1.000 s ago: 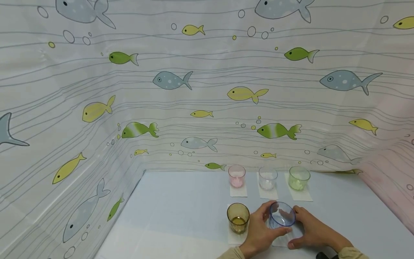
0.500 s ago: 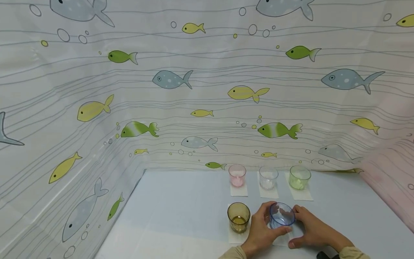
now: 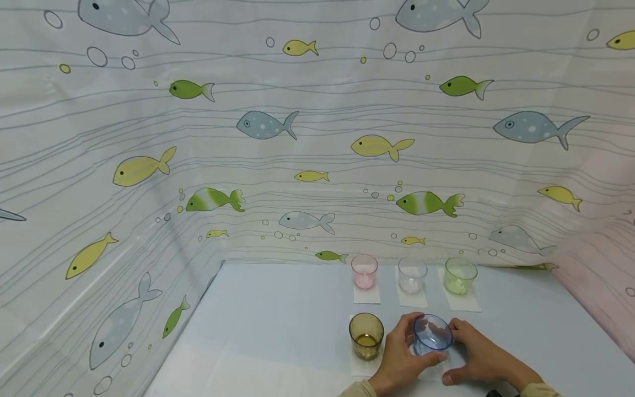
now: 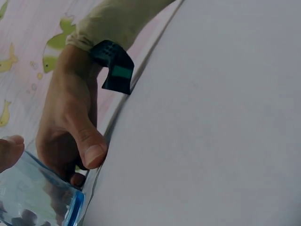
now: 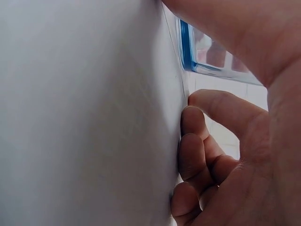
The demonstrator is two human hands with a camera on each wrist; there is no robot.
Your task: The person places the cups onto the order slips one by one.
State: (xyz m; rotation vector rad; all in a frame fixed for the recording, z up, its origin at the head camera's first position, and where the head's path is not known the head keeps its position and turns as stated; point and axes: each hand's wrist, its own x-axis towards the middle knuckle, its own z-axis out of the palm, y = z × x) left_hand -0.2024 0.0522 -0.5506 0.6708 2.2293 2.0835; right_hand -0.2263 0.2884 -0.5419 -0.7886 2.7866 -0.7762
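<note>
A clear blue drinking glass (image 3: pixel 432 337) stands upright on a white paper napkin (image 3: pixel 436 372) at the front right. My left hand (image 3: pixel 401 355) grips it from the left, thumb (image 4: pixel 9 153) across the near side and fingers round the far side. On its other side is my right hand (image 3: pixel 478 353), its thumb spread apart and the index finger close to the glass wall. The right wrist view has that hand's loosely curled fingers (image 5: pixel 193 155) low against the white tabletop, beside the blue base of the glass (image 5: pixel 188 47).
Left of my hands, an amber glass (image 3: pixel 366 336) stands on its own napkin. Behind them is a row of a pink glass (image 3: pixel 364 273), a clear glass (image 3: pixel 412 275) and a pale green glass (image 3: pixel 459 277). A fish-print curtain (image 3: pixel 317 154) encloses the table (image 3: pixel 268 314).
The head view shifts slightly. Both hands and the blue glass hold nearly the same place.
</note>
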